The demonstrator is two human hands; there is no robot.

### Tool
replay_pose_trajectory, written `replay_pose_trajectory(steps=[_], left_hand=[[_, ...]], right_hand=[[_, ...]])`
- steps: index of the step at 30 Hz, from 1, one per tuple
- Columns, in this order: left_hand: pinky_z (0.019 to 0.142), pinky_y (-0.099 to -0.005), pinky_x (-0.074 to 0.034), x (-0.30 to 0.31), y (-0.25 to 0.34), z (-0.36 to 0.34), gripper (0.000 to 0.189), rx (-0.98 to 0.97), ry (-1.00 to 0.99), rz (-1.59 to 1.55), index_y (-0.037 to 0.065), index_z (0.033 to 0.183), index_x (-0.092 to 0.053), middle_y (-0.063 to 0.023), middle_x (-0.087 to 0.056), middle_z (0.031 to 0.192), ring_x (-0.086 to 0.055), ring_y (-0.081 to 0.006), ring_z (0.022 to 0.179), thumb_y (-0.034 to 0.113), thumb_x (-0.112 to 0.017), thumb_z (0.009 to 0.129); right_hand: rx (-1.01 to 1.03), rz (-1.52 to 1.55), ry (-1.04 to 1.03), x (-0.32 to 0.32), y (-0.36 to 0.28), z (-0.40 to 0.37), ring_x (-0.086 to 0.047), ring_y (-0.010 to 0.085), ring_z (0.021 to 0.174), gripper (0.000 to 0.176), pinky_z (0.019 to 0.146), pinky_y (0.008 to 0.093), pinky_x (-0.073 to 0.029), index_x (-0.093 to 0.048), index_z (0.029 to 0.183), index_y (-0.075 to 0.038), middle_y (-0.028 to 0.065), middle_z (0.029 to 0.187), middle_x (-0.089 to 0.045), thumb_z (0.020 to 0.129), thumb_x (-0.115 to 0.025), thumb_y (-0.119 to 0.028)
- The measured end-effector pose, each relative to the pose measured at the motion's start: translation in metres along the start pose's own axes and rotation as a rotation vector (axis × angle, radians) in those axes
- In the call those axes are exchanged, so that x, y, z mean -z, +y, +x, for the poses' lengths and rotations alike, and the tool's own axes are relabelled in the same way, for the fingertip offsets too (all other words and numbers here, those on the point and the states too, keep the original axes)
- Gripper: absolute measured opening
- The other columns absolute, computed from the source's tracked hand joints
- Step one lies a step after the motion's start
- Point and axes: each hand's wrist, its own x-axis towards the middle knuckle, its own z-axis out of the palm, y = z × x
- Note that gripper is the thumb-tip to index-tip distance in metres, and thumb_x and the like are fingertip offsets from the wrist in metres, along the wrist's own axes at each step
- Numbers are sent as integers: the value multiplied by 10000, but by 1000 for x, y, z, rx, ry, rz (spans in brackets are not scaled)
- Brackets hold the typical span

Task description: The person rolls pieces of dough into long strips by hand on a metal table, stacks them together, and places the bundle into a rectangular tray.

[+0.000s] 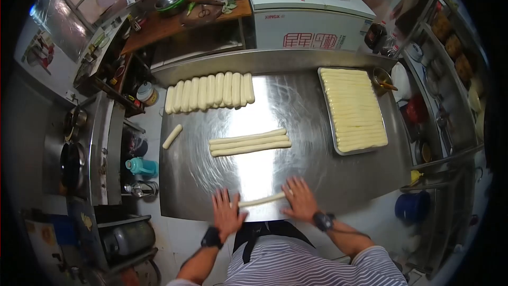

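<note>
Freezer brand: "XINGX" (274, 17), its first letter slightly blurred, appears in small red print at the upper left of the white freezer's (259, 35) front panel.
Freezer emblem: Large, boxy red Chinese characters (309, 40) spread across the same panel, too stylized to read with certainty.
Freezer side print: Small dark lettering (343, 38) runs beside the emblem, illegible.
Tub label: Printing on the white tub (147, 94) is too small to read.
</note>
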Motion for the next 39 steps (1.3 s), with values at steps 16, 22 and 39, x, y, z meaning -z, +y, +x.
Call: replay_pose_trajectory(steps=[16,22,39], left_hand=[[837,-470,-509,44,-70,110,307,-93,261,-315,51,1181,-684,-143,-629,1078,-602,-369,967,165,-766,908],[857,-469,-506,40,-82,147,273,-9,400,-341,35,1146,-687,-157,-632,1054,-609,-378,1020,86,-770,891],[853,-459,-546,17,-91,145,340,82,494,-742,-70,1206,-614,-249,-640,1108,-639,-410,977,-10,-699,882]], right_hand=[[-20,243,310,42,63,97,-625,322,993,297,887,471,-516,-715,1094,-65,109,1043,-663,823,-830,-108],[-152,195,479,36,71,137,-621,334,993,392,859,444,-530,-667,1133,-49,137,1063,-630,807,-858,-152],[-399,608,597,81,128,397,-740,333,925,389,842,423,-565,-721,1166,28,210,1032,-756,926,-755,-276]])
